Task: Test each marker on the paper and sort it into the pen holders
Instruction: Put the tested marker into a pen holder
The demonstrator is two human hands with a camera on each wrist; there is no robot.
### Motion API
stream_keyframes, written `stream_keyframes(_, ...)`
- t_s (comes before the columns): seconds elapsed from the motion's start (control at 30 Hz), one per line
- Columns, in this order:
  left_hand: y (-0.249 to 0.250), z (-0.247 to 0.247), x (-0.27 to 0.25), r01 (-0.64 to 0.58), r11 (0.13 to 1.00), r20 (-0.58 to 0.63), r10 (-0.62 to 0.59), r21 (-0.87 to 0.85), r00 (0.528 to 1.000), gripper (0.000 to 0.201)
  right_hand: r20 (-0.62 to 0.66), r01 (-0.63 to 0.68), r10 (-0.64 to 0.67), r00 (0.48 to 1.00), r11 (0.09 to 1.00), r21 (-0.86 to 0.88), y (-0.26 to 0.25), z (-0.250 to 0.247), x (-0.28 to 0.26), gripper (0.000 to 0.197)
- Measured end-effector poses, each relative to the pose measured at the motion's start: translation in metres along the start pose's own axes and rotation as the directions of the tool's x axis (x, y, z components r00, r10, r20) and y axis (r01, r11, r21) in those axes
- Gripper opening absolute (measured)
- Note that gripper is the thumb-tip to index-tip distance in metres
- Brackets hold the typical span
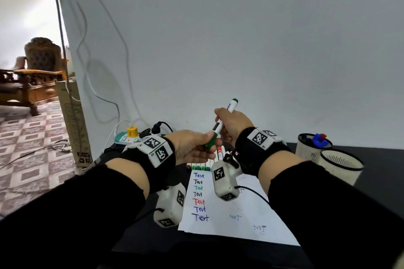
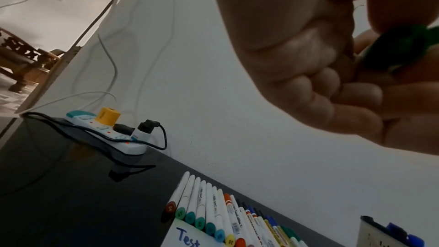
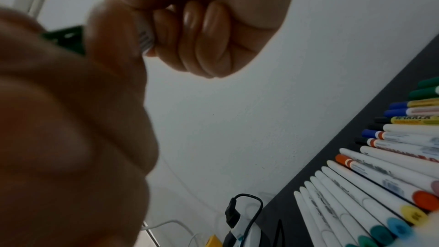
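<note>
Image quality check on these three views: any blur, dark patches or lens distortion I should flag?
Head view: sharp and evenly lit, green marker crisp, wide-angle bend at the edges. Left wrist view: left hand close and underexposed, the green cap dark and soft; marker row in focus. Right wrist view: the left hand fills the left side, dim and blurred; right hand sharper.

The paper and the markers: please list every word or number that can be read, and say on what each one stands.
"Test": seven times in a column on the paper, in blue, black, green, black, red, blue and dark ink.
"NOT": twice, faint, further right on the same paper.
"04": on the brown end cap of one lying marker.
Barrel print on the lying markers and on the held green marker: too blurred to read.
</note>
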State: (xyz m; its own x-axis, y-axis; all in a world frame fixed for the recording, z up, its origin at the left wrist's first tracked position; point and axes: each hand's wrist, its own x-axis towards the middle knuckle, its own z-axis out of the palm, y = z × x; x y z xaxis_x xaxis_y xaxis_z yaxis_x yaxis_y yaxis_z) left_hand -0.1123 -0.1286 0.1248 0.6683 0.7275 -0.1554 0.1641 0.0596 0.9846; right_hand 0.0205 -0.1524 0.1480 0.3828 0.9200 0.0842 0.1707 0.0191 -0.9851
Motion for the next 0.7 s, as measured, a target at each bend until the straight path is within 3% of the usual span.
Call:
stream_keyframes(0.1,0.002,0.004,-0.007,0.009,0.999,-0.012,-0.008,0.049,1.000,0.029,-0.036,0.015,-0.017,0.999,0.998,-0.065,-0.002,0.000,-0.005,0.031)
stream_keyframes(0.37,0.009,0.019,-0.006,-0.008,0.888,-0.163,0.093,0.460,0.982,0.031,-0.193,-0.083,0.037,0.980,0.968,-0.235,-0.005,0.006,-0.008,0.030)
stream_keyframes(0.47,0.007,0.019,-0.002,0.036,0.781,-0.217,0.129,0.623,0.968,0.027,-0.220,-0.129,0.073,0.973,0.959,-0.253,-0.006,0.006,-0.005,0.029)
stream_keyframes(0.6,0.014,0.024,-0.014,0.116,0.479,-0.248,0.221,0.870,0.943,0.032,-0.232,-0.187,0.133,0.964,0.956,-0.227,-0.005,0.005,-0.006,0.029)
stream_keyframes(0.67,0.013,0.025,-0.015,0.121,0.430,-0.250,0.258,0.894,0.933,0.034,-0.227,-0.187,0.139,0.964,0.961,-0.203,-0.002,0.004,-0.007,0.030)
stream_keyframes(0.7,0.012,0.025,-0.015,0.113,0.457,-0.253,0.257,0.882,0.933,0.033,-0.205,-0.172,0.136,0.969,0.970,-0.171,0.000,0.003,-0.008,0.030)
